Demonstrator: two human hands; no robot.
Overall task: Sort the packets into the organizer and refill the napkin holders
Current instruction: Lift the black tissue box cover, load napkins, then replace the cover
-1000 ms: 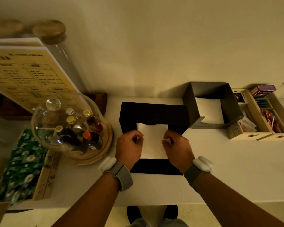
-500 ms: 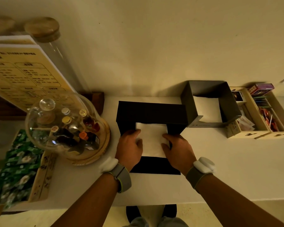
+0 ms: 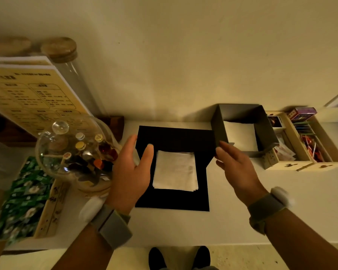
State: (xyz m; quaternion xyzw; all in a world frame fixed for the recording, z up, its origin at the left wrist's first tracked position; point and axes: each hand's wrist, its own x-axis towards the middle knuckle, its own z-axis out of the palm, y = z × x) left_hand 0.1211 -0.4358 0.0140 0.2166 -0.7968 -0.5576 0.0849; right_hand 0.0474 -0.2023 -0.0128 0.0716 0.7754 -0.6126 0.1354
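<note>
Napkins (image 3: 175, 173): now released into black holder (image 3: 174, 139); both hands (image 3: 132, 172) (image 3: 235, 168) lifted away, spread open, empty. Refill apparently done.

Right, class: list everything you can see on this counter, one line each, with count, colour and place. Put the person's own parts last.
Black napkin holder: one, black, centre of the counter.
Napkin stack: one, white, lying in the black holder.
Grey napkin holder: one, dark grey, right of the black one, white napkins inside.
Wooden organizer: one, pale wood, far right, holding coloured packets.
Glass dome: one, clear, left of centre, over small bottles.
Green packets: many, in a wooden tray at far left.
Menu card: one, yellow, back left.
Glass jar: one, clear with cork lid, back left.
Left hand: open, at the black holder's left side.
Right hand: open, at its right side.
</note>
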